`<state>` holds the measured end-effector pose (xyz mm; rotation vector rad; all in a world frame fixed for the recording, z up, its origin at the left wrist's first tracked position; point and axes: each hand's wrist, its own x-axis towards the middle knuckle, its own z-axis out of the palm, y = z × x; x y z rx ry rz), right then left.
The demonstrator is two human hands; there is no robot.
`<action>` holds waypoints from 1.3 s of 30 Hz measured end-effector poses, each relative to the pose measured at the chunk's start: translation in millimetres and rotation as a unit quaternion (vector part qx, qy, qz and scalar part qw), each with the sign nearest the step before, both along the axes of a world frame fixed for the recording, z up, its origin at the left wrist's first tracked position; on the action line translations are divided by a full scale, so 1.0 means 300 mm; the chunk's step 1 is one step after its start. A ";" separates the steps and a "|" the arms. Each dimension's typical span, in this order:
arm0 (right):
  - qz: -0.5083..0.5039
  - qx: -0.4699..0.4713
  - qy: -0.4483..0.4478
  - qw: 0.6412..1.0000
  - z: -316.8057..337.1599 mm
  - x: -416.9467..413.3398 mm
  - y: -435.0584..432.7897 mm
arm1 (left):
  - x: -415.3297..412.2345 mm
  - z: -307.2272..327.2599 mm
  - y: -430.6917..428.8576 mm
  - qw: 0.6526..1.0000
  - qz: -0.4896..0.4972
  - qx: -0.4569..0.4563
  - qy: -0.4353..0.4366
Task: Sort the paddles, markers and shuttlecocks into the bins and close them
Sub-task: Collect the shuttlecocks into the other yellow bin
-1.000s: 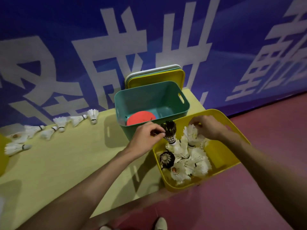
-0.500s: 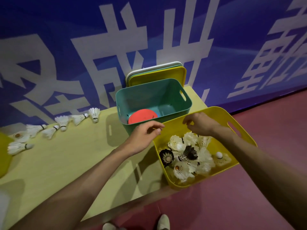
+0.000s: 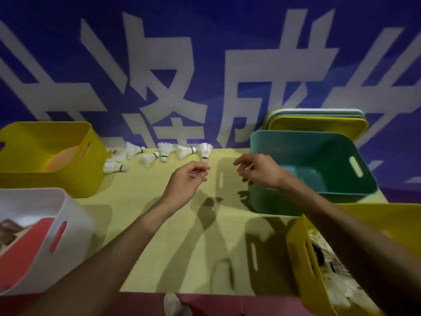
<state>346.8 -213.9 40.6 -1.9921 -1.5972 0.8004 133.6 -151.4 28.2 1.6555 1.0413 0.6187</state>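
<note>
A shoe [image 3: 173, 304] shows at the bottom edge, below the yellow-green table [image 3: 159, 224]. Near the left forearm sits a white bin [image 3: 76, 224] with a red paddle [image 3: 25, 245] inside. Under the right forearm a yellow bin [image 3: 296, 247] holds a heap of shuttlecocks [image 3: 337, 272], mostly white.

Further out, both hands hover over the table, apart from each other. The left hand [image 3: 186, 181] has its fingers loosely curled towards the thumb and the right hand [image 3: 259, 172] is loosely curled too. Neither holds anything I can make out through the blur.

The right hand is at the near left corner of a teal bin [image 3: 319, 144]. Just beyond the left hand lies a loose row of white shuttlecocks [image 3: 164, 151], running off to its left towards a second yellow bin [image 3: 57, 181], with something orange [image 3: 61, 156] blurred inside. Behind the teal bin, stacked lids [image 3: 319, 124] lean on a blue banner [image 3: 159, 65].
</note>
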 end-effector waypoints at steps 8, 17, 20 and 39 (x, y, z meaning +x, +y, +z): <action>0.028 -0.069 0.028 0.997 -0.136 -0.310 0.405 | -0.329 -0.117 0.330 0.990 0.102 -0.059 0.075; -0.009 -0.145 0.109 0.983 -0.387 -0.553 0.753 | -0.477 -0.198 0.822 0.954 0.039 0.000 0.298; -0.008 -0.139 0.098 0.985 -0.437 -0.600 0.847 | -0.542 -0.295 0.939 0.935 -0.008 0.000 0.353; 0.028 -0.204 -0.035 0.978 -0.684 -0.769 1.135 | -0.659 -0.574 1.123 0.719 -0.195 0.246 0.620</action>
